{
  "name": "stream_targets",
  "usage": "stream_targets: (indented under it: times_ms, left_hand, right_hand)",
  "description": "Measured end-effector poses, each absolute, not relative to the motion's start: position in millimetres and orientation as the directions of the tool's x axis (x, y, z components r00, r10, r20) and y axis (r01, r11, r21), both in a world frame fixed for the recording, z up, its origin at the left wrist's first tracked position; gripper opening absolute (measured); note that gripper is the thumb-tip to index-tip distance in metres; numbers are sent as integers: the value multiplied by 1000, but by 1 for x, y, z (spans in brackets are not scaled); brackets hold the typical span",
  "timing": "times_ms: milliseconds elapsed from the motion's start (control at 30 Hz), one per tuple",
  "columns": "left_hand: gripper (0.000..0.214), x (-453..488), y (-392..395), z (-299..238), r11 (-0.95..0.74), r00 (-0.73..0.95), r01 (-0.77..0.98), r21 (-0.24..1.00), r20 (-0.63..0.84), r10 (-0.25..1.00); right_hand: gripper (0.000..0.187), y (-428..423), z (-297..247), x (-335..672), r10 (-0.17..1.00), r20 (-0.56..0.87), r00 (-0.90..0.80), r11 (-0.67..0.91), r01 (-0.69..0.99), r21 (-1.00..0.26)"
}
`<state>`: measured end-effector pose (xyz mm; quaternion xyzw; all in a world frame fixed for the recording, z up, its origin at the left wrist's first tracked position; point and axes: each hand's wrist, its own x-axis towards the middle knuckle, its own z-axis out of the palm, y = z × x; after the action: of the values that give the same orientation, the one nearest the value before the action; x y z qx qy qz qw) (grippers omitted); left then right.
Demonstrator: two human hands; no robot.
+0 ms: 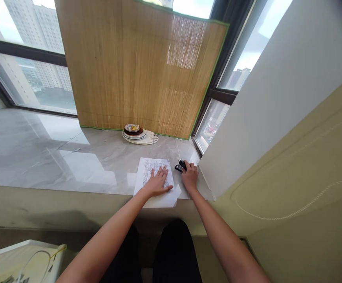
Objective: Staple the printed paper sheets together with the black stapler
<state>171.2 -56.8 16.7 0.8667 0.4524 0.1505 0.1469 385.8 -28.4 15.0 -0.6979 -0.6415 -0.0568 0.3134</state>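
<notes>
Printed sheets of paper lie on the marble window sill, their near edge hanging slightly over its front. My left hand rests flat on the top sheet with its fingers spread. Just right of the paper, my right hand is closed around a black stapler. The stapler's jaws point left and stand apart, close to the paper's right edge but not over it. My palm and fingers hide the stapler's rear end.
Behind the paper, a stack of plates sits on an oval platter, against a bamboo blind covering the window. A white wall closes in on the right. A white-rimmed container with a cord is at lower left.
</notes>
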Motion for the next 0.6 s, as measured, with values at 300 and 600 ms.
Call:
stream_targets:
  times_ms: [300,600]
  left_hand:
    - [42,46,-39,54,-210,-32,853,477,450,893]
    - [66,-63,-54,15,238,-247,967,89,106,963]
  right_hand:
    - [44,-29,16,385,873,451,185,5,921,-389]
    - [35,-26,16,390,838,478,263,2,874,-485]
